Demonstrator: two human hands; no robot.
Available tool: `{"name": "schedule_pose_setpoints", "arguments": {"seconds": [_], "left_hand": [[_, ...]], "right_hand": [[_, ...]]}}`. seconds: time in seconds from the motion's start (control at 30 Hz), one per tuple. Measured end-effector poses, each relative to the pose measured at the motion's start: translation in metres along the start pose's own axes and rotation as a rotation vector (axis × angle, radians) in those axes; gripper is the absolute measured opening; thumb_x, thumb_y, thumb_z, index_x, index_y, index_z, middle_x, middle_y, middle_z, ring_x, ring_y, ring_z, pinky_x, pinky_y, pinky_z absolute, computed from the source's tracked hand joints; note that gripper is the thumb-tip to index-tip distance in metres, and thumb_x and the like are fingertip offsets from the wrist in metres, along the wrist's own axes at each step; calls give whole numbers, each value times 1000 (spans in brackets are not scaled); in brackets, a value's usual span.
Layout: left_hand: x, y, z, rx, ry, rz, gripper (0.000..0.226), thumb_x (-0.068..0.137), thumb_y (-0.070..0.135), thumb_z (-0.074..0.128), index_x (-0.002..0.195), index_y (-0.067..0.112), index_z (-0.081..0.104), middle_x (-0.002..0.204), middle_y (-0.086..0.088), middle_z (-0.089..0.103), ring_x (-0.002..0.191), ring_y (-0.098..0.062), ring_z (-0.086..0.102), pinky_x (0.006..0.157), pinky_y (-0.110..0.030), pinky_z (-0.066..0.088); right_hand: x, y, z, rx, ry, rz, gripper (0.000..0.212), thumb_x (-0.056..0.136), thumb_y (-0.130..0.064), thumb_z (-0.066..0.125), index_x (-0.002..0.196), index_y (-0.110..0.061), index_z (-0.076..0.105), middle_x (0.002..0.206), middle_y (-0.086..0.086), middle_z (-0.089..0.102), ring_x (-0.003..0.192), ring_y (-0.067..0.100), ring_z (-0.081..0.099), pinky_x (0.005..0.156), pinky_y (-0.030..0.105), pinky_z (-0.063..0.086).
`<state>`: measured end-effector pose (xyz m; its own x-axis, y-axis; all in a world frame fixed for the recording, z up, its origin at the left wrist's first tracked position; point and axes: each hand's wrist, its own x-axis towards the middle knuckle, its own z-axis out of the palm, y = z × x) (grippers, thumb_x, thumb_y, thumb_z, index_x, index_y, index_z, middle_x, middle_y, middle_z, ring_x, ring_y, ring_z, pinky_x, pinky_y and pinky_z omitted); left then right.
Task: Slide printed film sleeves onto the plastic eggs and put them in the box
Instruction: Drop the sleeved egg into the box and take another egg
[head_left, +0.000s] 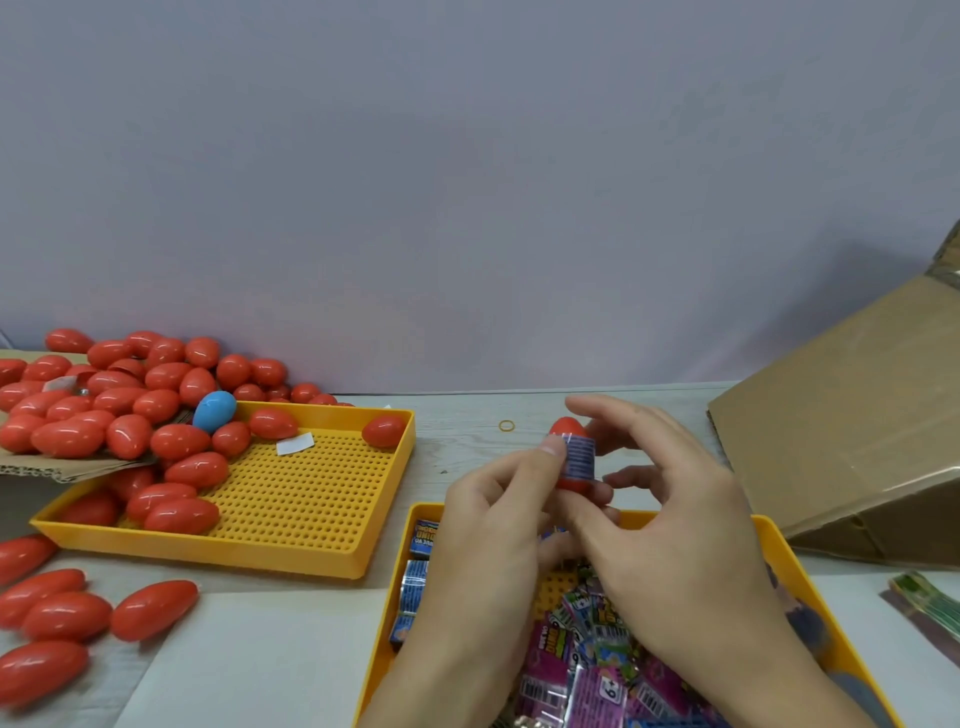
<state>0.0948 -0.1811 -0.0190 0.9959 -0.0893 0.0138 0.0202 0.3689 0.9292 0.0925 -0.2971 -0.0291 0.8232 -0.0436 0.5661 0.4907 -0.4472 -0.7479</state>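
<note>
While our left hand (488, 499) pinches the red egg (569, 428) and its sleeve (579, 457), our right hand (675, 499) cups it with curled fingers above the yellow tray (795, 566).

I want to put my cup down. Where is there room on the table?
Bare table lies between the perforated yellow tray and the cardboard box, near the rubber band. More lies near the loose red eggs. The sleeve tray and egg pile are crowded.
</note>
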Motion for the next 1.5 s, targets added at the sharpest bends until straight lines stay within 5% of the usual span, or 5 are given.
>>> {"name": "schedule_pose_setpoints", "arguments": {"seconds": [0.27, 0.7, 0.93, 1.03, 1.5], "left_hand": [[-2, 1, 3, -171, -38, -89, 56, 70, 41, 67, 99, -6, 71, 72, -24, 65, 67, -27, 66, 53, -29, 54], [2, -3, 6, -183, -57, -43, 37, 78, 38, 53, 70, 12, 79, 64, -20, 68, 61, -24, 71, 55, -26, 57], [3, -5, 0, -237, -24, -99, 53, 76, 34, 60, 100, -12, 70, 91, -37, 67, 73, -36, 71, 62, -34, 61], [5, -5, -2, -200, -5, -63, 39, 72, 25, 64, 90, -8, 74, 92, -34, 70, 76, -36, 72, 65, -36, 62], [7, -6, -4, 36, 122, 61, 44, 79, 44, 70, 90, 2, 65, 78, -13, 74, 73, -24, 73, 63, -30, 58]], "right_hand": [[1, -2, 0, 0, 6, -18, 48, 69, -26, 85, 111, -40, 66, 102, -22, 63, 103, 3, 61, 78, 20, 51], [1, 1, 3, 67, 3, -16, 53, 66, -5, 86, 105, -37, 69, 103, -17, 65, 99, 8, 64, 71, 13, 52], [1, 3, 3, 205, -13, 56, 51, 68, -11, 88, 105, -41, 69, 106, -20, 67, 99, 2, 67, 76, 16, 55], [1, 6, 3, 236, -36, 85, 47, 76, -19, 81, 114, -41, 66, 109, -19, 68, 105, 5, 66, 82, 23, 56], [0, -7, 9, -294, 83, -77, 21, 87, -25, 72, 106, -29, 64, 90, -19, 62, 86, -5, 59, 72, 5, 45]]}}
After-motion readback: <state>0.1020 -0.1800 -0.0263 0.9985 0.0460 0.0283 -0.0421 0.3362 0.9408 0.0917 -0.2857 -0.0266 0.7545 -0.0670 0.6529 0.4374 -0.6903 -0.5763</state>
